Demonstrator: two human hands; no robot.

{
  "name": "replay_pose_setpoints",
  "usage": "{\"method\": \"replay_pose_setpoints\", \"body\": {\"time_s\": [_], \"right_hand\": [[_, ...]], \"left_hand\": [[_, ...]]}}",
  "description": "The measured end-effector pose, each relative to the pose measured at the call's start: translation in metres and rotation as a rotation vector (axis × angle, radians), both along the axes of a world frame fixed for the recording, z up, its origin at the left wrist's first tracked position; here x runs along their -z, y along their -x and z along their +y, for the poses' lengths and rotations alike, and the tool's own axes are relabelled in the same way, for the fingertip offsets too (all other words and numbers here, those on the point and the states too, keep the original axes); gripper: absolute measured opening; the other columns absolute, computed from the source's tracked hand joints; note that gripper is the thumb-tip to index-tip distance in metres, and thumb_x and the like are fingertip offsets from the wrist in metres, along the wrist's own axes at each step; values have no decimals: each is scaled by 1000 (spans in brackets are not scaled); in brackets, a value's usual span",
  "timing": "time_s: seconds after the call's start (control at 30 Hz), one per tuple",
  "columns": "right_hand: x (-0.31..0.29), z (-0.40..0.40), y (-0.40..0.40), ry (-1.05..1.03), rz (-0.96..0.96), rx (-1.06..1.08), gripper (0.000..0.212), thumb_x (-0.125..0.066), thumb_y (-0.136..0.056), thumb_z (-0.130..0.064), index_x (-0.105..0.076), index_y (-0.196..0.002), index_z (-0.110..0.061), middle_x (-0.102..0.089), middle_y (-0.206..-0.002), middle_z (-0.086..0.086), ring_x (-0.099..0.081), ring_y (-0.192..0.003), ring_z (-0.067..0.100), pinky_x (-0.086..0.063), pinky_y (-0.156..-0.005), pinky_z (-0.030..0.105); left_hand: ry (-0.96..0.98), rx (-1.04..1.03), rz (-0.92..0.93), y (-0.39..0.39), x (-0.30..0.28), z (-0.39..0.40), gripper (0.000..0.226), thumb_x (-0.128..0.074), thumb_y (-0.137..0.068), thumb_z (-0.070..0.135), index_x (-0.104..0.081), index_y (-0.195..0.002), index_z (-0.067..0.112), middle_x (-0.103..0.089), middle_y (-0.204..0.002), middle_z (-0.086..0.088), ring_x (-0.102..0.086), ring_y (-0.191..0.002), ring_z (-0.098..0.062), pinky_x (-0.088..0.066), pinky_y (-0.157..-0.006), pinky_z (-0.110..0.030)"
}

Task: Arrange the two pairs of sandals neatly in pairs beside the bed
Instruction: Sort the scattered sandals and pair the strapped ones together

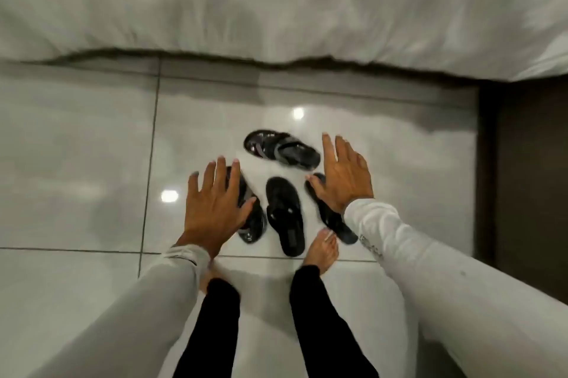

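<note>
Several black sandals lie scattered on the glossy floor in front of the bed (276, 8). A shiny patterned sandal (281, 149) lies crosswise, farthest from me. A plain black sandal (285, 216) points toward the bed in the middle. Another shiny sandal (253, 221) is partly hidden under my left hand (215, 205). A fourth, plain black sandal (333, 219) lies partly under my right hand (344, 178). Both hands hover above the sandals with fingers spread, holding nothing.
White bedding hangs over the bed's edge across the top. A dark wooden panel (522, 178) stands at the right. My bare feet (322, 250) stand just behind the sandals on pale floor tiles (76, 162).
</note>
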State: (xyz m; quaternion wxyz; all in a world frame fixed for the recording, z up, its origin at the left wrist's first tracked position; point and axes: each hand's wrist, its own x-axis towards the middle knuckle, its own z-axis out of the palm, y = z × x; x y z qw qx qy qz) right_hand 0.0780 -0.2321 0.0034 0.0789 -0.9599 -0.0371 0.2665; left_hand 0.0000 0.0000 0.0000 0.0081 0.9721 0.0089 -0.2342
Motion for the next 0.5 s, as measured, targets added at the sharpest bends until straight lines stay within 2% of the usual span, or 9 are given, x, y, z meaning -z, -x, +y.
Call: {"method": "replay_pose_setpoints", "body": {"time_s": [0.1, 0.17, 0.2, 0.27, 0.33, 0.4, 0.5], "right_hand": [[104, 7, 13, -222, 102, 486, 71, -66, -88, -37, -37, -149, -14, -57, -140, 18, -52, -133, 36, -45, -109, 44], [170, 18, 13, -358, 186, 773, 56, -72, -87, -29, -51, -136, -12, -68, -125, 15, -64, -119, 33, -49, -101, 33], [195, 27, 12, -429, 243, 871, 51, -73, -87, -25, -54, -132, -12, -68, -124, 15, -66, -114, 33, -50, -98, 31], [236, 45, 1, -569, 288, 957, 47, -71, -88, -16, -53, -132, -11, -66, -125, 15, -70, -102, 33, -55, -91, 37], [267, 63, -13, -633, 315, 980, 47, -68, -90, -13, -52, -134, -11, -66, -121, 13, -69, -83, 25, -57, -65, 29], [285, 81, -25, -633, 355, 980, 51, -66, -92, -16, -47, -139, -14, -67, -117, 9, -68, -72, 18, -47, -47, 19], [306, 99, -40, -592, 350, 1011, 48, -64, -92, -17, -50, -137, -16, -69, -110, 4, -69, -63, 15, -35, -34, 15]], "left_hand": [[68, -14, 279, 19, 104, -2, 75, -47, -93, 56, -33, -152, 13, -43, -150, -13, -52, -129, -33, -47, -100, -47], [141, -96, 402, 28, 163, 3, 70, -57, -91, 47, -36, -148, 12, -47, -143, -13, -60, -118, -36, -53, -92, -47], [177, -155, 455, 32, 189, 7, 68, -60, -91, 43, -37, -146, 12, -48, -141, -14, -62, -115, -39, -54, -91, -48], [245, -239, 540, 33, 227, 11, 63, -61, -91, 37, -37, -143, 10, -49, -140, -18, -60, -116, -45, -52, -95, -51], [308, -265, 600, 32, 258, 13, 58, -57, -94, 31, -35, -143, 9, -53, -137, -23, -58, -118, -48, -49, -98, -53], [331, -228, 580, 30, 276, 12, 51, -50, -97, 24, -34, -144, 11, -57, -132, -26, -61, -113, -50, -51, -95, -55], [298, -132, 450, 27, 290, 23, 47, -48, -98, 19, -37, -144, 15, -63, -121, -22, -66, -102, -48, -56, -87, -54]]}}
